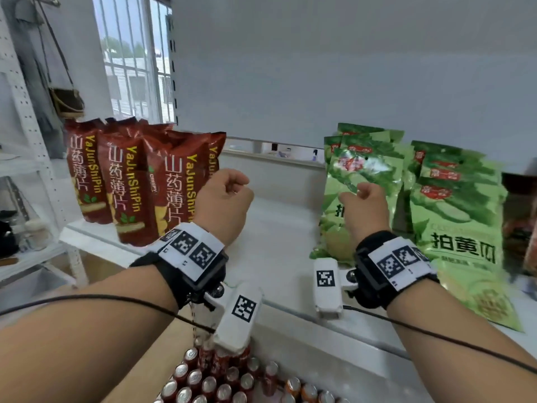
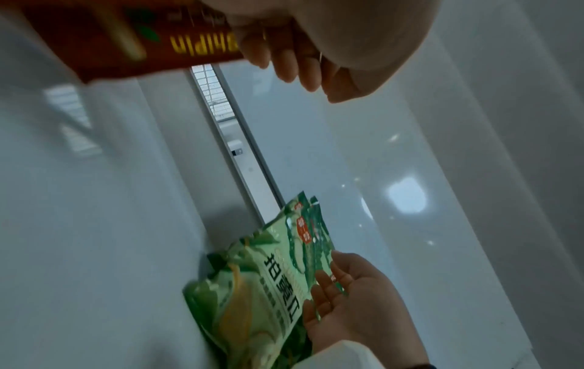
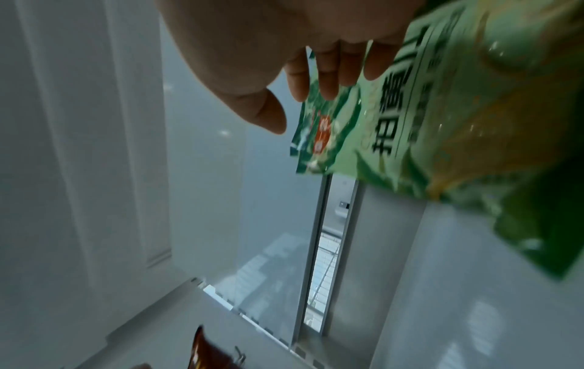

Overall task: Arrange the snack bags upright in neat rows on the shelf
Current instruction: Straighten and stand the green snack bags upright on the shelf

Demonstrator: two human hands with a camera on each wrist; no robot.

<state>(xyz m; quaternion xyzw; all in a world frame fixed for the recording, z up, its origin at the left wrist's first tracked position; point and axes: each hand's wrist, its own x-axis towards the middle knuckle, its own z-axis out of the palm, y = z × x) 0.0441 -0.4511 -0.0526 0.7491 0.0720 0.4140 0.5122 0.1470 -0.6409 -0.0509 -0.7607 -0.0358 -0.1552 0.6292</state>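
Observation:
Several dark red snack bags (image 1: 128,181) stand upright in a cluster at the left of the white shelf (image 1: 276,234). Light green snack bags (image 1: 453,216) stand in rows at the right. My left hand (image 1: 223,196) hovers by the right edge of the nearest red bag (image 2: 126,37), with its fingers (image 2: 284,62) loosely curled and holding nothing. My right hand (image 1: 363,207) is on the front-left green bag (image 1: 363,167), which leans left. Its fingers (image 3: 332,75) curl on that bag's upper left edge (image 2: 284,274), and the thumb stays apart.
Bare shelf surface lies between the two groups of bags. Below the shelf's front edge stand several drink cans (image 1: 220,382). A white perforated rack (image 1: 26,141) and a hanging bag (image 1: 66,103) are at the far left, beside a barred window (image 1: 133,53).

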